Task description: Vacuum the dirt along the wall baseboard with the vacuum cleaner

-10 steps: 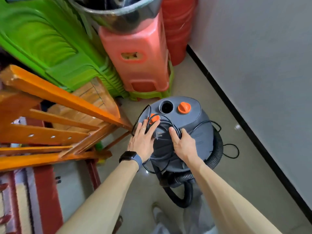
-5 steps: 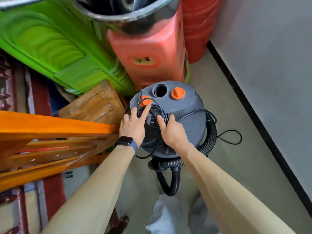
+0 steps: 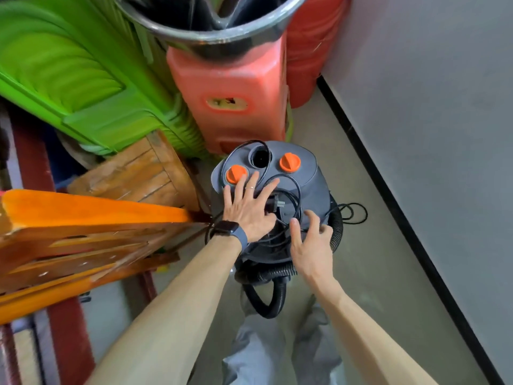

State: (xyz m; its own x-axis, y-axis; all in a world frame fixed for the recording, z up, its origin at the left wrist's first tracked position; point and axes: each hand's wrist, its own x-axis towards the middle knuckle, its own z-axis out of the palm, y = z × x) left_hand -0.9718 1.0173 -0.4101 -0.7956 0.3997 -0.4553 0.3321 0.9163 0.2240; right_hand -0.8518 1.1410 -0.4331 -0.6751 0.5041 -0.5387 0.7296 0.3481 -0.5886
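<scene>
Right hand [image 3: 309, 245] has drawn back, grip apart; left hand [image 3: 247, 212] flat on vacuum cleaner [image 3: 311, 179].

I am in a storage corner: stacked green chairs [image 3: 83, 79] and red stools [image 3: 230, 79] stand beyond my left hand [image 3: 247, 211], wooden furniture [image 3: 97, 218] beside it.

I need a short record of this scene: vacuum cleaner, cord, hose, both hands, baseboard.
vacuum cleaner: grey drum, two orange knobs on top
cord: black, loosely coiled on top, plug free
hose: black, ribbed, looped round the drum
left hand: flat on top, fingers spread
right hand: fingers bent over the cord
baseboard: black strip, to the right
</scene>
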